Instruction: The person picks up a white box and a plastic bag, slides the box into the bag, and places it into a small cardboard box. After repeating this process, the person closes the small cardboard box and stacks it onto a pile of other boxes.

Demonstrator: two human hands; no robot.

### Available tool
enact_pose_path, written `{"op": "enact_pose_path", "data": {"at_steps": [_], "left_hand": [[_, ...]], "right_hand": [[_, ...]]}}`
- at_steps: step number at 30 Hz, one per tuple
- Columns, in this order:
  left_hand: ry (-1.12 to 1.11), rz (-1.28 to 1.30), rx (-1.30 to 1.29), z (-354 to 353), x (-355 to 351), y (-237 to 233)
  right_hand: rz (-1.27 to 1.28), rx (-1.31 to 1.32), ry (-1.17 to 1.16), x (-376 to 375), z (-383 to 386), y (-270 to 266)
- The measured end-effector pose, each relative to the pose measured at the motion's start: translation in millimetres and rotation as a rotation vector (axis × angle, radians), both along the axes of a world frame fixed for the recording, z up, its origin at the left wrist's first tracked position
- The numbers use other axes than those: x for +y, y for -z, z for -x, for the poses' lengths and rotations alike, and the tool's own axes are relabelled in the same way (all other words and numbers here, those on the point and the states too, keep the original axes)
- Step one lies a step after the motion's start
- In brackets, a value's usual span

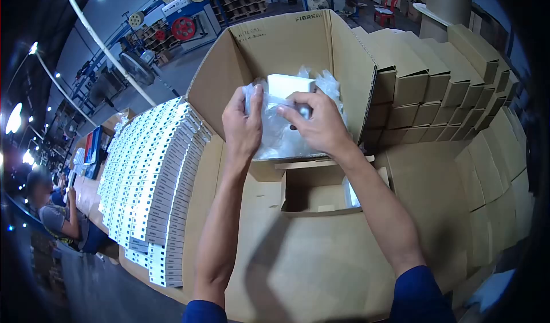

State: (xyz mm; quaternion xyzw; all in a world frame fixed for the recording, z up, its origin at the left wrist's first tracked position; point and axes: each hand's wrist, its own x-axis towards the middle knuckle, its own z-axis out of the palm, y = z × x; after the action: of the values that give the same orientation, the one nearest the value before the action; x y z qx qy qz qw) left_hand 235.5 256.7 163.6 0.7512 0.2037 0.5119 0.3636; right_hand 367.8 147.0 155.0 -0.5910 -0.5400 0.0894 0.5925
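My left hand (pixel 243 125) grips a crumpled clear plastic bag (pixel 274 105), thumb up along its left side. On the right of the same bag, my right hand (pixel 322 122) is closed, thumb and fingers pinching it. Whether something lies inside the bag is hard to make out. Just behind the hands shows a white box-shaped item (pixel 290 84). Both hands are above a large open cardboard carton (pixel 286 42) holding more clear plastic bags (pixel 275 146). In front of it stands a small open cardboard box (pixel 315 201), with a white, plastic-wrapped item (pixel 350 193) at its right end.
Tall stacks of white printed boxes (pixel 154 191) stand at the left. Brown cardboard boxes (pixel 424 82) are piled at the right. Cardboard (pixel 309 265) covers the tabletop. A seated person (pixel 63 214) is at the far left, with machines (pixel 183 13) behind.
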Motion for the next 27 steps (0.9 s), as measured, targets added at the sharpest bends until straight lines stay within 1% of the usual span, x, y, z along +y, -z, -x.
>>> {"op": "enact_pose_path", "data": {"at_steps": [1,2,4,5,6,7,8,10,11,13,15,16,17,18,19,20,22,23,24,27], "left_hand": [[0.022,0.055,0.017,8,-5,0],[0.048,0.110,0.036,19,-15,0],[0.110,0.256,0.049,37,-45,-10],[0.158,0.314,-0.018,45,-54,-7],[0.206,0.369,-0.087,53,-62,-4],[0.254,0.423,-0.156,61,-71,0],[0.316,0.478,-0.118,77,-74,9],[0.312,0.474,-0.105,99,-94,27],[0.310,0.472,-0.100,109,-103,36],[0.362,0.586,-0.182,124,-127,45],[0.378,0.723,-0.252,138,-155,50],[0.432,0.794,-0.321,146,-165,55],[0.392,0.798,-0.369,152,-174,61],[0.350,0.802,-0.415,158,-184,67],[0.312,0.800,-0.467,162,-193,72],[0.297,0.805,-0.490,168,-203,73],[0.320,0.749,-0.439,183,-213,89],[0.329,0.725,-0.412,190,-218,97],[0.297,0.769,-0.408,195,-225,102],[0.307,0.866,-0.501,219,-236,123]], "right_hand": [[0.055,0.084,-0.039,-6,-1,0],[0.048,0.013,0.002,-18,2,0],[0.052,0.098,-0.061,-42,10,-4],[0.056,0.142,-0.093,-53,17,-5],[0.025,0.253,-0.122,-64,26,-7],[0.008,0.276,-0.147,-73,31,-6],[-0.007,0.301,-0.171,-83,34,-2],[-0.054,0.391,-0.203,-100,52,6],[-0.066,0.363,-0.156,-108,60,12],[-0.085,0.309,-0.062,-124,77,25],[-0.076,0.431,-0.070,-142,96,35],[-0.057,0.476,-0.076,-152,101,42],[-0.038,0.525,-0.080,-161,110,48],[-0.132,0.636,-0.189,-171,131,41],[-0.101,0.634,-0.238,-182,139,53],[-0.056,0.525,-0.176,-187,152,75],[0.002,0.502,-0.126,-199,181,99],[0.013,0.590,-0.141,-201,200,106],[0.023,0.681,-0.157,-203,213,110],[0.052,0.792,-0.184,-216,230,121]]}}
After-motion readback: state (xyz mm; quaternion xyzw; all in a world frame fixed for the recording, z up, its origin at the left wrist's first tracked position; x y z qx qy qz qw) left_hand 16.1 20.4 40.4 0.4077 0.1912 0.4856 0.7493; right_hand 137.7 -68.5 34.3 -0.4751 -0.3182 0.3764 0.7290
